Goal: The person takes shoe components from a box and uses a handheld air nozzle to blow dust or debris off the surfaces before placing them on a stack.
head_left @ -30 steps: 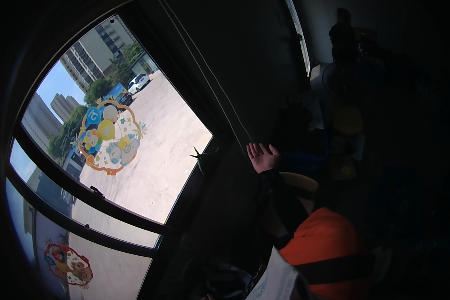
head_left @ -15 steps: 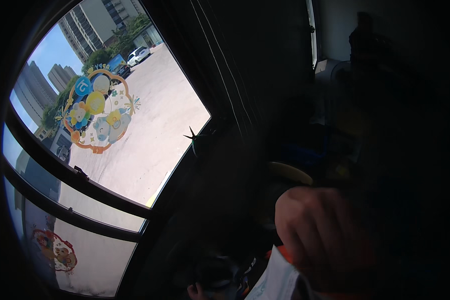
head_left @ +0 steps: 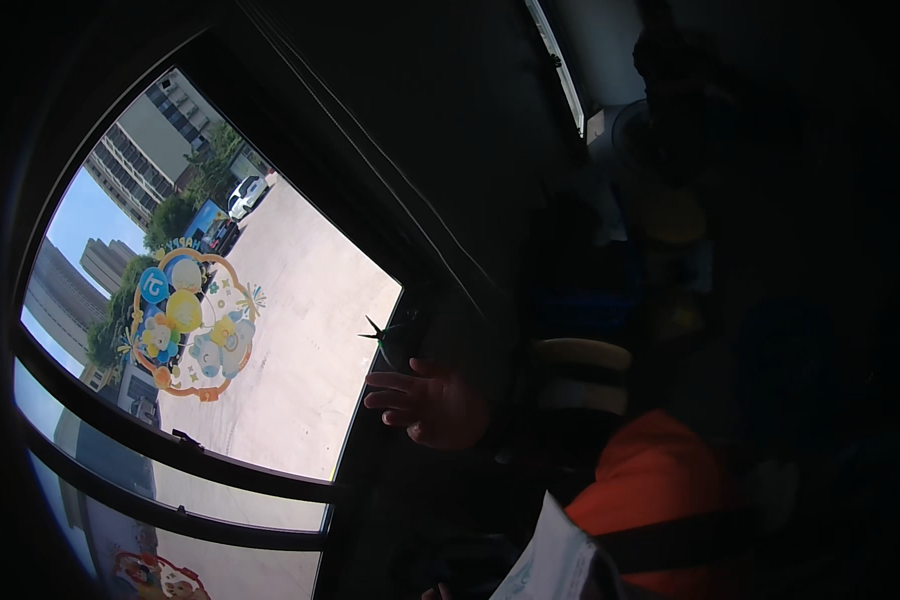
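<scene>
Near the lower right corner of the large window (head_left: pixel 300 300), my right hand (head_left: pixel 430 405) reaches out to the left with its fingers stretched and apart. It is open, and nothing shows in it. An orange sleeve (head_left: pixel 660 465) lies behind it at the lower right. Just above the fingertips is a small spiky dark green thing (head_left: pixel 375 332), like a plant tip; whether the hand touches it I cannot tell. Only a bit of my left hand (head_left: pixel 435 593) shows at the bottom edge, its fingers mostly hidden. Beside it rises a white sheet-like thing (head_left: pixel 555 560) with faint print.
Cartoon stickers (head_left: pixel 195 325) are on the window glass. Dark frame bars (head_left: pixel 220 465) cross below. Thin cords (head_left: pixel 390 175) hang right of the window. A pale rounded edge (head_left: pixel 580 352) shows beyond my right arm. Most of the right side is too dark to make out.
My right hand has gone from the lower right to the left, towards the window corner, and its fingers have opened out. The view has turned, so the window sits lower.
</scene>
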{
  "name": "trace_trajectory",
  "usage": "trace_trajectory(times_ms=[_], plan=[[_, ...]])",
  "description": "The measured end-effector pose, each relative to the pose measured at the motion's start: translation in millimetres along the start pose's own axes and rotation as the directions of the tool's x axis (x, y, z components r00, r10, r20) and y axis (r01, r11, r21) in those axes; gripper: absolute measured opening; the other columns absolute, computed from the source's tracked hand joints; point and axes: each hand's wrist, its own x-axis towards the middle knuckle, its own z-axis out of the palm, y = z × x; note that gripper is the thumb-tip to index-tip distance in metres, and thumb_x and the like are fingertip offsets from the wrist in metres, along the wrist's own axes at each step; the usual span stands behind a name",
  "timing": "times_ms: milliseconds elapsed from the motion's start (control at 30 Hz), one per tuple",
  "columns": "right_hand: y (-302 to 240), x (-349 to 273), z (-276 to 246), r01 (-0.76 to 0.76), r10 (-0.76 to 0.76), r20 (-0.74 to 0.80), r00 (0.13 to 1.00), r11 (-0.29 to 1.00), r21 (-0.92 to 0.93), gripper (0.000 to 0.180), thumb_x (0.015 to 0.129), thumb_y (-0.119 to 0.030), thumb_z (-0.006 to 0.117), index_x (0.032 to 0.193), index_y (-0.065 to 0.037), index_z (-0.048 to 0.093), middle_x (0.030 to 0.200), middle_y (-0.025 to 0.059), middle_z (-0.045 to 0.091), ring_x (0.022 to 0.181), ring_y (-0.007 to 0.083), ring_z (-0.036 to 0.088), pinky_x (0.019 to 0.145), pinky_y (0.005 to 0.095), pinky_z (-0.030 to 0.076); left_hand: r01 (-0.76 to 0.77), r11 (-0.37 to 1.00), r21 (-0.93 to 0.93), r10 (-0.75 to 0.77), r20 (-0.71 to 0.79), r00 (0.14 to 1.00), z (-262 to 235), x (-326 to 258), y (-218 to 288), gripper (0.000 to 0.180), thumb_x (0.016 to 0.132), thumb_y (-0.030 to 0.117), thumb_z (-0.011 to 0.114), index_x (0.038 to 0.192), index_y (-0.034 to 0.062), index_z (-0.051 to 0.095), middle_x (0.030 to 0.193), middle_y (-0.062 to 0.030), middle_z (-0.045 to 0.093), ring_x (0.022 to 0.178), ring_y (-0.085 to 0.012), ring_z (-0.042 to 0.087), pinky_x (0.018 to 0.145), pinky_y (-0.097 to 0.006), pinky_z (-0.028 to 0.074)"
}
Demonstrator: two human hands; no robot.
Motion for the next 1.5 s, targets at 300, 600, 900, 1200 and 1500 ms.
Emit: trace_trajectory(times_ms=[300,600,900,1200,1500], plan=[[111.5,-39.7,-92.6,0.060,0.698,-0.203,0.687,-0.334,-0.941,0.093,0.081,-0.032,0.084,0.156,-0.009,0.035,0.161,0.0219,0.030,0.147,0.0424,0.032,0.115,0.0529,0.041,-0.048,0.998,0.046,0.045,0.062,0.997,6.7,21.8,14.0,0.026,0.103,0.026,0.067,0.107,0.0000,0.063,0.093,-0.0030,0.061,0.082,-0.0109,0.051,0.073,-0.028,0.045],[168.2,-79.1,-153.9,0.257,0.688,-0.318,0.653,-0.596,-0.761,0.076,0.085,-0.016,0.075,0.153,-0.015,0.040,0.157,0.0188,0.041,0.116,0.0358,0.064,0.085,0.0437,0.060,0.056,0.995,-0.078,-0.044,0.144,0.989,21.0,21.4,63.3,0.027,0.104,0.025,0.064,0.111,-0.0013,0.062,0.096,-0.0060,0.063,0.085,-0.0134,0.055,0.076,-0.029,0.047],[175.6,-60.3,-158.7,0.193,0.538,-0.340,0.771,-0.707,-0.681,0.078,0.086,-0.011,0.070,0.157,-0.012,0.036,0.149,0.0222,0.052,0.090,0.0348,0.074,0.077,0.0432,0.062,-0.083,0.943,-0.323,-0.022,-0.307,0.951,5.1,26.5,-2.7,0.031,0.105,0.015,0.058,0.129,-0.0045,0.057,0.115,-0.0171,0.067,0.104,-0.0257,0.064,0.094,-0.038,0.051],[174.0,-60.7,-159.5,-0.638,0.456,-0.629,0.629,-0.160,-0.754,0.054,0.098,-0.011,0.061,0.151,-0.010,0.048,0.133,0.0154,0.067,0.122,0.0262,0.066,0.105,0.0383,0.052,-0.245,0.384,-0.890,-0.410,-0.402,0.818,8.3,-38.8,-100.2,0.034,0.107,0.019,0.053,0.134,-0.0009,0.055,0.125,-0.0145,0.064,0.116,-0.0261,0.062,0.100,-0.039,0.049],[295.6,-94.0,-206.6,-0.706,0.916,-0.389,0.103,-0.208,-0.677,0.038,0.099,-0.012,0.059,0.135,-0.001,0.060,0.126,0.0154,0.068,0.113,0.0232,0.065,0.100,0.0357,0.051,-0.505,0.317,-0.803,-0.580,-0.585,0.567,49.3,-108.2,-92.0,0.037,0.107,0.022,0.053,0.136,0.0000,0.056,0.129,-0.0135,0.064,0.120,-0.0257,0.061,0.104,-0.038,0.048]])
